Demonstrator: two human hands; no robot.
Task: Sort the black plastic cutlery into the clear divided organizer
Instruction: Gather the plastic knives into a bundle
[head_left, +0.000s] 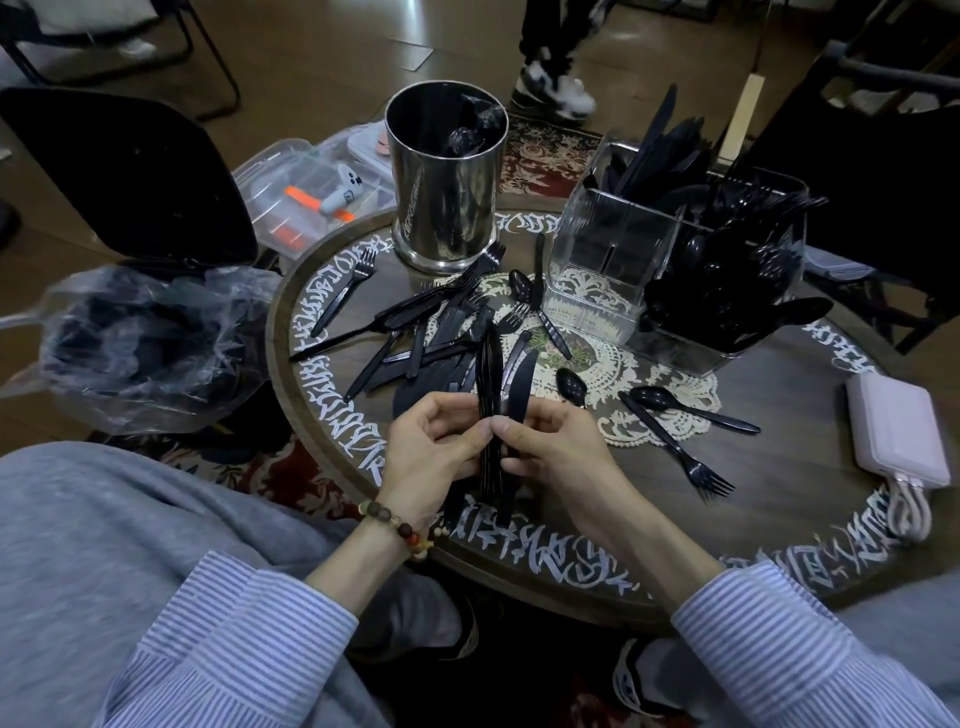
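Plainly, the risk sits nearest: the left hand (431, 441) and right hand (545, 447), wrists raised over the round dark table (779, 493), pinch a bundle of black plastic knives (491, 410) — a loose thumb would fan them down. Beyond lies the scattered black cutlery pile (431, 332); farthest, the clear divided organizer (613, 249), part filled.

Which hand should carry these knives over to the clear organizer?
Probably the right hand: it already pinches the knives with the left hand, and the organizer stands on its side of the table.
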